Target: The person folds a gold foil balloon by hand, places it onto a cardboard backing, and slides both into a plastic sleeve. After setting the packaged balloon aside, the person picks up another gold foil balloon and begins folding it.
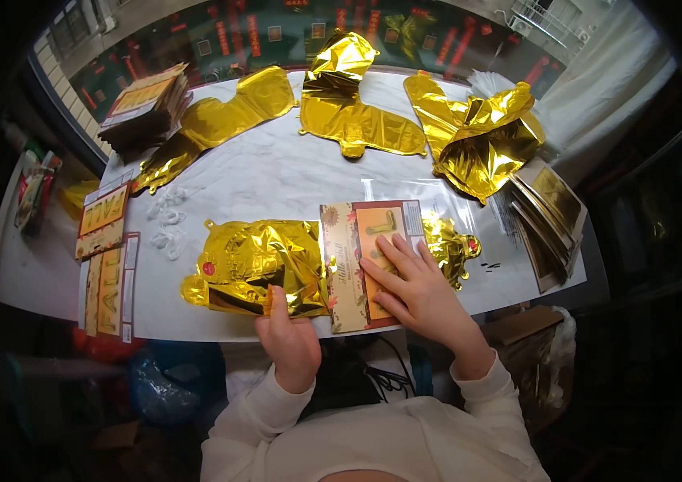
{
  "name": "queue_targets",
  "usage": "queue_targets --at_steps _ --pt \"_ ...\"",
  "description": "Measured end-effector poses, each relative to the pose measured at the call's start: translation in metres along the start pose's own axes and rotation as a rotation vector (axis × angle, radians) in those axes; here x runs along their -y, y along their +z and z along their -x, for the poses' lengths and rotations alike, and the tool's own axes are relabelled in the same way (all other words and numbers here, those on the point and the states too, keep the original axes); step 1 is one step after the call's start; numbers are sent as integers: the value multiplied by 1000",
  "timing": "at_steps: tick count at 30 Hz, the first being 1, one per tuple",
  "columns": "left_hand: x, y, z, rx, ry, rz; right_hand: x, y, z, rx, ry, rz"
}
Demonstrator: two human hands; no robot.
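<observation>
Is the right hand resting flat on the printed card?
Yes, the right hand lies open with fingers spread on the printed card, beside the folded gold foil balloon.

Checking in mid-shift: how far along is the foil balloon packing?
Done: stacks of finished packs sit right, more far left. In hand: left hand pinches the folded gold balloon; right hand lies flat on the printed card. Left: three loose balloons across the table's far side.

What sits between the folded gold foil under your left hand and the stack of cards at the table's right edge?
In the head view, the printed card under the right hand, then a crumpled gold foil piece, lie between the folded foil and the card stack.
</observation>
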State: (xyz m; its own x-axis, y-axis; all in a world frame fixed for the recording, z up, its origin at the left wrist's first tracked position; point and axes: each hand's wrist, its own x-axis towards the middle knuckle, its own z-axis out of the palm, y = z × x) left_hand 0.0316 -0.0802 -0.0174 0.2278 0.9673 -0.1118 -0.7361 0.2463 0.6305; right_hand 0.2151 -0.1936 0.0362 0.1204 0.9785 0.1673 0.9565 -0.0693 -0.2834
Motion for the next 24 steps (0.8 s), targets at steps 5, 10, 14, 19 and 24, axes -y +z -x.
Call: queue_targets --at_steps 5,10,14,19,24 --pt "-2 1 1 1 40 -72 2 5 3 -29 9 0" --pt "-9 19 8 -4 1 -46 0 7 3 -54 1 -8" --pt "-13 14 9 199 -230 -547 1 9 3 -73 4 -26" --pt "-6 52 13 958 -98 -713 -11 15 11 3 -30 18" --pt "-23 41 -10 710 -161 -424 -10 21 18 -13 75 -6"
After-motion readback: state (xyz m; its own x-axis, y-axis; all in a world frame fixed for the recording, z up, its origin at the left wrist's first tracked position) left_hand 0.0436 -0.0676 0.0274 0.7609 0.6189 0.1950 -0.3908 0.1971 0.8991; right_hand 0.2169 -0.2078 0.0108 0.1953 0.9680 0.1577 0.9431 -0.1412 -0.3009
